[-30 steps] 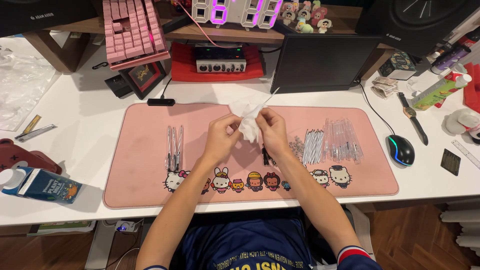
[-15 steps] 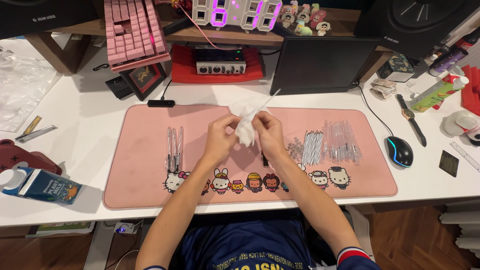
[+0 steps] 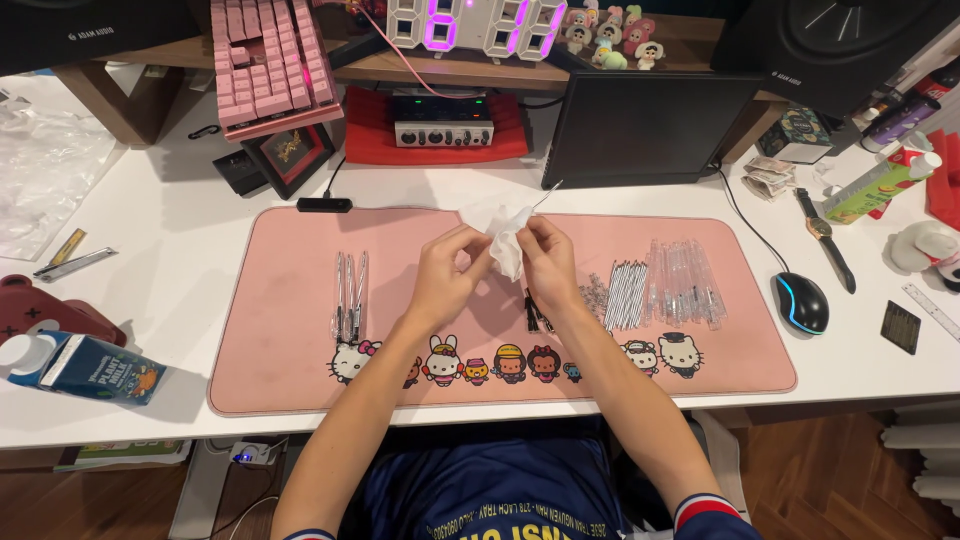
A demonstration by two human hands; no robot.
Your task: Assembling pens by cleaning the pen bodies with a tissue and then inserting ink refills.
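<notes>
Both my hands are raised over the middle of a pink desk mat [image 3: 300,350]. My left hand [image 3: 445,275] pinches a crumpled white tissue [image 3: 503,236]. My right hand [image 3: 545,262] holds the tissue's other side together with a thin pen refill [image 3: 546,195] that sticks up and to the right out of it. Three assembled pens [image 3: 349,296] lie side by side on the mat's left. To the right lie a heap of refills [image 3: 625,293], several clear pen barrels [image 3: 684,281] and small pen parts [image 3: 594,294]. Black pen pieces [image 3: 535,315] rest under my right wrist.
A computer mouse [image 3: 801,302] sits right of the mat, with a wristwatch [image 3: 826,240] and ruler [image 3: 932,311] beyond. A drink carton [image 3: 88,367] lies at the front left. A pink keyboard [image 3: 268,62], audio interface [image 3: 445,132], dark tablet [image 3: 640,130] and digital clock [image 3: 480,25] stand at the back.
My hands have worked the tissue slightly along the refill; they stay in nearly the same place above the mat. Nothing else on the desk has moved.
</notes>
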